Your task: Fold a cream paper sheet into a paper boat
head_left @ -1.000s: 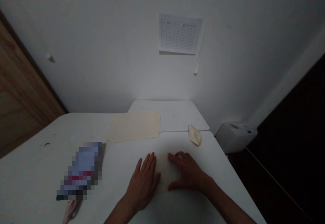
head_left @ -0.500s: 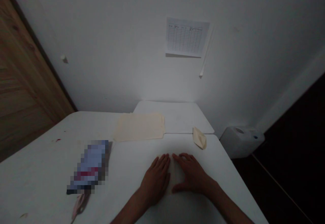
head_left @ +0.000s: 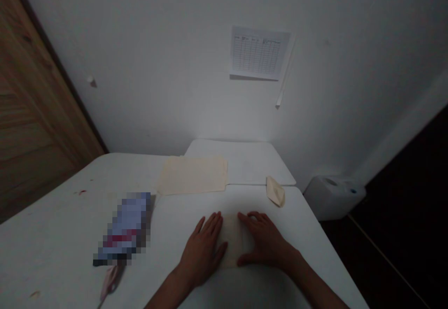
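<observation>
My left hand [head_left: 203,248] and my right hand [head_left: 263,242] lie flat, fingers spread, on a pale cream sheet [head_left: 231,242] on the white table. The sheet looks like paper or thin card, and its sides sit partly under both hands. Farther off lies a manila folder [head_left: 192,175], lying flat. A small crumpled cream piece [head_left: 275,191] sits beyond my right hand, at the join of two table sections.
A pixelated blue and red object [head_left: 126,228] lies left of my hands, with a pale pink strip [head_left: 109,282] at its near end. A white plastic container [head_left: 332,198] stands beyond the right table edge. A printed grid sheet [head_left: 259,52] hangs on the wall.
My left hand has slid left and away from my right hand, showing more of the cream sheet between them. The view has barely shifted.
</observation>
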